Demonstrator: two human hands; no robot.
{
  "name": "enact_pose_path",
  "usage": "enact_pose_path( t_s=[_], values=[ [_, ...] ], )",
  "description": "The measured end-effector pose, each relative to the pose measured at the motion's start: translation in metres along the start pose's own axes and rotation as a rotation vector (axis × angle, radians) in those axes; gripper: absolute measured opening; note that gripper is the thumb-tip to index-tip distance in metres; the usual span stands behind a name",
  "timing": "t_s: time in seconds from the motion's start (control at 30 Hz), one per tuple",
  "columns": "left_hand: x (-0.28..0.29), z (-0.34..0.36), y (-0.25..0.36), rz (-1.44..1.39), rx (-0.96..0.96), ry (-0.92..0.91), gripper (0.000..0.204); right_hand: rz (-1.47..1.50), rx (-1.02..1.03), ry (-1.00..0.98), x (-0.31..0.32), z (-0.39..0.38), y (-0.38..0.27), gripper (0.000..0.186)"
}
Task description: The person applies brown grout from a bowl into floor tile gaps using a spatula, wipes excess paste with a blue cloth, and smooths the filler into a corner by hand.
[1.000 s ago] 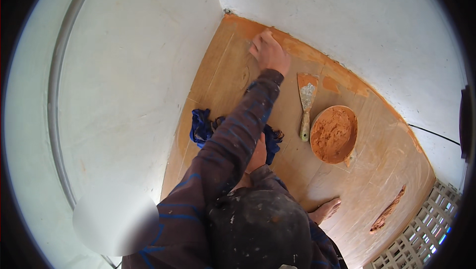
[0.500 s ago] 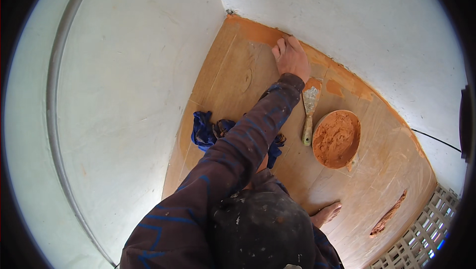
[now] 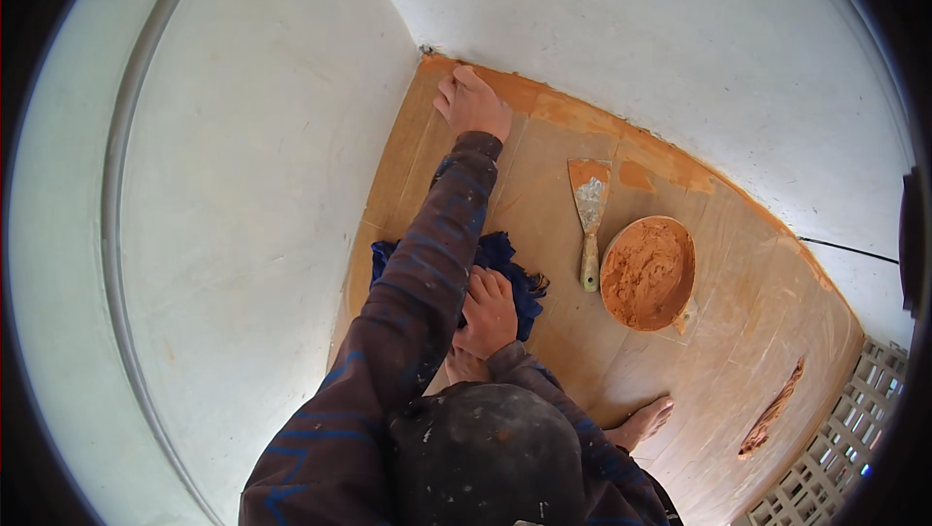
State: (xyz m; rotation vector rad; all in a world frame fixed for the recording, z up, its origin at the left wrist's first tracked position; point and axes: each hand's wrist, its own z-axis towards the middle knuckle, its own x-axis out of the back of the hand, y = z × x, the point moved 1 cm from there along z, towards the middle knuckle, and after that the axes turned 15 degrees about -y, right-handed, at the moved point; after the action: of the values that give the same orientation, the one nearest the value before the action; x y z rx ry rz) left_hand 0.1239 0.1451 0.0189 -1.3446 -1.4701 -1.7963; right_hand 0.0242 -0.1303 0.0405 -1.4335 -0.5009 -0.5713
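Note:
My left hand reaches to the floor's edge near the wall corner, over a strip of orange paste. Its fingers are curled and closed; whatever they hold is hidden beneath them. Close to my body, my right hand is closed over a crumpled dark blue cloth, partly hidden by my left sleeve. To the right lies a putty knife with orange paste on its blade and a stained handle. Beside it stands a round bowl filled with rough orange paste.
White walls meet at the upper left corner. A rope-like reddish strip lies on the wood-look floor at right, before a pale lattice. My bare foot is near the bowl. A thin black cable runs along the right wall.
My left hand has slid left along the wall edge toward the corner. My right hand, hidden behind the left sleeve before, now shows on the cloth. Putty knife and bowl stay put.

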Motion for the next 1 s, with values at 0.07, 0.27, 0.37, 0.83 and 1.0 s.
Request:
enact_pose_path(
  t_s=[0.07,0.27,0.37,0.83,1.0],
  values=[
    [-0.005,0.002,0.001,0.080,-0.026,-0.064,0.054,-0.003,-0.005,-0.010,-0.002,-0.002,0.001,0.062],
    [-0.034,-0.006,0.033,0.232,-0.061,0.065,0.051,0.029,-0.016,-0.001,0.000,-0.003,-0.004,0.055],
    [-0.031,-0.015,0.045,0.205,-0.066,-0.102,0.046,0.059,-0.048,-0.015,0.001,-0.005,-0.003,0.051],
    [-0.035,-0.077,0.108,-0.174,-0.379,-0.306,0.056,0.212,-0.151,0.062,0.001,-0.015,0.008,0.050],
    [-0.021,-0.074,0.058,-0.133,-0.297,-0.184,0.062,0.019,-0.045,-0.014,-0.011,-0.011,0.006,0.055]
  ],
)
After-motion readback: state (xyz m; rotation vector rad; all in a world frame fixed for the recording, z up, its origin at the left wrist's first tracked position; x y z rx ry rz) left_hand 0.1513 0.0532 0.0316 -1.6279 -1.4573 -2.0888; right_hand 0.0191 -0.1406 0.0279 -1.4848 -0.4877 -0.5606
